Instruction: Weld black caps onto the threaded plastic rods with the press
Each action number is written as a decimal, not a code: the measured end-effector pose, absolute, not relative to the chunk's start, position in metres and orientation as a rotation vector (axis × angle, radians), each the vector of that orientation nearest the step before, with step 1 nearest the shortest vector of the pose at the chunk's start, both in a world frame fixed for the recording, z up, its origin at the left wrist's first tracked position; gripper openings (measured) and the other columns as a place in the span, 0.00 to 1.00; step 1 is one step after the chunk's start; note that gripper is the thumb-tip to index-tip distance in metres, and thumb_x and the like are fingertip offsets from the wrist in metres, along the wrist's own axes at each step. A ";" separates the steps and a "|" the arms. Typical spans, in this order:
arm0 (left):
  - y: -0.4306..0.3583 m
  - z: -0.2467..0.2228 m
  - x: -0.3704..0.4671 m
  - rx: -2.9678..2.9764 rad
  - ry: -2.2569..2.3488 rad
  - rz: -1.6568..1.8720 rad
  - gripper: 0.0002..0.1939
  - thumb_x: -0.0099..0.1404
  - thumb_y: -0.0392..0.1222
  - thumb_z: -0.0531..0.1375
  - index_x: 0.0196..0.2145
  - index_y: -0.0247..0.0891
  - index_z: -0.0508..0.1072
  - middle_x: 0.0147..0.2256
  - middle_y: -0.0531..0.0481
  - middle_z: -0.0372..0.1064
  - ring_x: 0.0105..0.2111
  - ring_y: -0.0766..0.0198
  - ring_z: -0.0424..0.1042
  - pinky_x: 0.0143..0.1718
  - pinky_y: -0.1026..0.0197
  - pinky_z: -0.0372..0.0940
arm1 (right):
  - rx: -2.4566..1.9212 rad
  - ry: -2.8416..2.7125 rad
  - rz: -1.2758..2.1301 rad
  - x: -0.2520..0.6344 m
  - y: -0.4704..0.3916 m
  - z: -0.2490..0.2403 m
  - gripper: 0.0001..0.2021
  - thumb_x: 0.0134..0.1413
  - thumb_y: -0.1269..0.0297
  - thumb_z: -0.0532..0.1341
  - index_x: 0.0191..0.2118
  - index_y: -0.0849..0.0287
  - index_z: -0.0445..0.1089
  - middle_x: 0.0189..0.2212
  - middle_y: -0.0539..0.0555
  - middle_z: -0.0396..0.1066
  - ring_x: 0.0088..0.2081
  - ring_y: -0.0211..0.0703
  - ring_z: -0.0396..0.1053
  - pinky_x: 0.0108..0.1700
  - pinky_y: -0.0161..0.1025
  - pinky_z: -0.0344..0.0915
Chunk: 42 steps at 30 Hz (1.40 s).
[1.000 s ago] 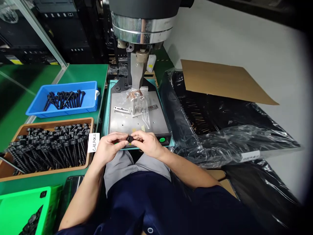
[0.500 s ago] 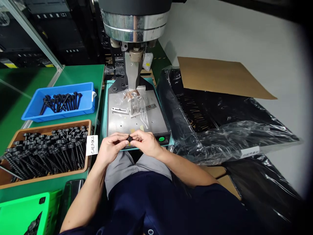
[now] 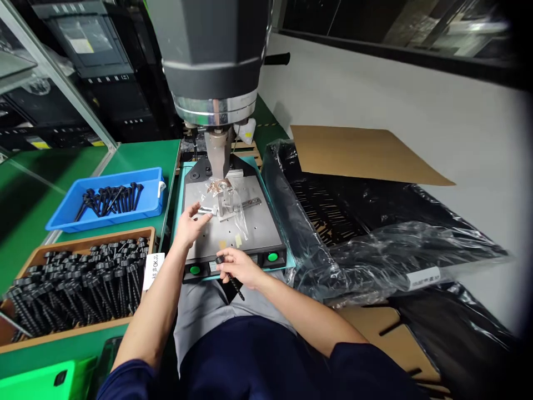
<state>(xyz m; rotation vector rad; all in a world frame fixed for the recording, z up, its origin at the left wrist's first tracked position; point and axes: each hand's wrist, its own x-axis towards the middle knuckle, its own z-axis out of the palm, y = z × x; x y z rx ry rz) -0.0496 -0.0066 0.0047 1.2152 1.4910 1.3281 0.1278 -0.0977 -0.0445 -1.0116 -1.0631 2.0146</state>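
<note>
Rod (image 3: 236,286) juts out below right grip (image 3: 233,266), clamped near its head (image 3: 219,259) — left grip (image 3: 192,226) is spread apart.

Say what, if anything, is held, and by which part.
Black rod, held in the right grip near its thick head; the thin end sticks out free. Left grip is open, nothing visible in it.

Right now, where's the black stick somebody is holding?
In the head view, the black stick is in the person's right hand, slightly left of centre, between the two green buttons, its tip over the grey trousers.
</note>
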 end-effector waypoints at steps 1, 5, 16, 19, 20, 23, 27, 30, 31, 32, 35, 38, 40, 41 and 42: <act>0.000 0.006 -0.047 1.203 1.461 1.293 0.33 0.44 0.44 0.74 0.48 0.34 0.73 0.51 0.35 0.72 0.53 0.50 0.69 0.55 0.49 0.61 | -0.988 -1.004 2.048 0.127 -0.095 -0.045 0.24 0.41 0.62 0.72 0.45 0.60 0.67 0.23 0.46 0.69 0.21 0.36 0.69 0.25 0.35 0.67; 0.010 0.018 -0.042 1.125 1.318 1.210 0.25 0.44 0.46 0.74 0.38 0.31 0.75 0.32 0.44 0.76 0.36 0.57 0.76 0.44 0.54 0.68 | -0.870 -0.833 2.115 0.120 -0.083 -0.050 0.23 0.41 0.57 0.73 0.41 0.60 0.67 0.28 0.50 0.72 0.24 0.35 0.69 0.26 0.35 0.68; -0.002 0.061 -0.038 0.749 0.856 1.122 0.31 0.53 0.33 0.69 0.54 0.34 0.67 0.26 0.53 0.73 0.24 0.64 0.75 0.26 0.65 0.71 | -0.607 -0.754 1.736 0.062 -0.022 -0.054 0.21 0.47 0.51 0.69 0.44 0.55 0.69 0.37 0.53 0.73 0.33 0.41 0.71 0.39 0.43 0.71; 0.000 0.059 -0.035 0.744 0.834 1.153 0.36 0.53 0.32 0.68 0.58 0.37 0.63 0.27 0.53 0.73 0.25 0.64 0.76 0.26 0.65 0.72 | -0.718 -0.928 1.315 0.076 0.000 -0.040 0.19 0.53 0.53 0.65 0.49 0.55 0.70 0.44 0.56 0.73 0.44 0.48 0.72 0.50 0.47 0.68; 0.000 0.058 -0.035 0.745 0.832 1.161 0.37 0.53 0.32 0.68 0.60 0.38 0.62 0.27 0.53 0.73 0.25 0.64 0.76 0.27 0.65 0.72 | -0.776 -1.009 1.162 0.083 0.006 -0.035 0.19 0.54 0.54 0.64 0.49 0.56 0.70 0.46 0.58 0.72 0.47 0.49 0.71 0.53 0.48 0.66; 0.003 0.058 -0.033 0.741 0.835 1.185 0.41 0.54 0.32 0.68 0.62 0.42 0.59 0.27 0.55 0.73 0.25 0.64 0.76 0.28 0.65 0.72 | -0.934 -1.195 0.737 0.101 0.021 -0.022 0.17 0.57 0.56 0.61 0.49 0.57 0.73 0.49 0.60 0.69 0.52 0.51 0.67 0.56 0.48 0.64; 0.008 0.059 -0.033 0.719 0.825 1.200 0.43 0.54 0.31 0.68 0.63 0.43 0.57 0.26 0.55 0.73 0.25 0.64 0.76 0.29 0.64 0.72 | -1.053 -1.265 0.516 0.108 0.037 -0.010 0.16 0.58 0.56 0.60 0.49 0.54 0.74 0.54 0.59 0.64 0.58 0.51 0.61 0.62 0.48 0.58; 0.012 0.058 -0.034 0.713 0.806 1.210 0.42 0.54 0.31 0.68 0.63 0.42 0.57 0.25 0.54 0.73 0.25 0.64 0.76 0.28 0.64 0.72 | -1.011 -1.244 0.609 0.105 0.053 -0.005 0.16 0.56 0.57 0.61 0.48 0.55 0.75 0.54 0.59 0.65 0.57 0.50 0.63 0.62 0.47 0.58; 0.013 0.057 -0.035 0.715 0.800 1.213 0.42 0.54 0.31 0.68 0.63 0.42 0.57 0.25 0.54 0.73 0.25 0.64 0.76 0.29 0.64 0.72 | -0.989 -1.231 0.661 0.103 0.058 -0.004 0.16 0.54 0.57 0.61 0.47 0.56 0.75 0.53 0.60 0.67 0.56 0.50 0.64 0.62 0.47 0.59; 0.015 0.057 -0.036 0.716 0.795 1.216 0.42 0.54 0.31 0.68 0.63 0.42 0.57 0.25 0.54 0.73 0.25 0.64 0.76 0.29 0.64 0.73 | -0.972 -1.213 0.719 0.102 0.063 -0.002 0.16 0.53 0.57 0.62 0.46 0.57 0.75 0.52 0.60 0.67 0.55 0.50 0.65 0.60 0.47 0.61; 0.019 0.054 -0.038 0.712 0.789 1.225 0.42 0.54 0.31 0.68 0.63 0.41 0.57 0.25 0.54 0.73 0.25 0.64 0.76 0.29 0.63 0.73 | -0.956 -1.155 0.912 0.102 0.073 0.002 0.17 0.49 0.58 0.64 0.45 0.56 0.75 0.51 0.58 0.70 0.53 0.51 0.67 0.56 0.46 0.64; 0.022 0.052 -0.040 0.709 0.778 1.223 0.41 0.54 0.32 0.68 0.63 0.42 0.58 0.26 0.54 0.73 0.25 0.64 0.76 0.29 0.63 0.73 | -0.941 -1.155 1.047 0.106 0.075 0.007 0.18 0.49 0.58 0.63 0.47 0.57 0.74 0.50 0.56 0.73 0.51 0.50 0.69 0.55 0.46 0.64; 0.023 0.051 -0.041 0.706 0.770 1.220 0.41 0.54 0.32 0.68 0.62 0.42 0.59 0.27 0.53 0.73 0.26 0.64 0.76 0.30 0.63 0.73 | -0.932 -1.187 1.051 0.108 0.076 0.010 0.17 0.53 0.57 0.61 0.47 0.57 0.74 0.50 0.56 0.73 0.52 0.49 0.68 0.58 0.46 0.61; 0.023 0.050 -0.042 0.705 0.769 1.222 0.41 0.54 0.32 0.69 0.62 0.42 0.59 0.27 0.53 0.73 0.26 0.64 0.76 0.30 0.63 0.73 | -0.935 -1.202 1.035 0.109 0.076 0.010 0.16 0.54 0.57 0.60 0.46 0.57 0.74 0.50 0.55 0.73 0.53 0.48 0.68 0.59 0.45 0.60; 0.023 0.049 -0.042 0.705 0.766 1.225 0.41 0.54 0.32 0.69 0.62 0.42 0.59 0.27 0.53 0.73 0.26 0.64 0.76 0.31 0.63 0.73 | -0.940 -1.213 1.019 0.109 0.077 0.010 0.15 0.54 0.57 0.59 0.45 0.57 0.75 0.50 0.55 0.74 0.54 0.48 0.67 0.59 0.45 0.59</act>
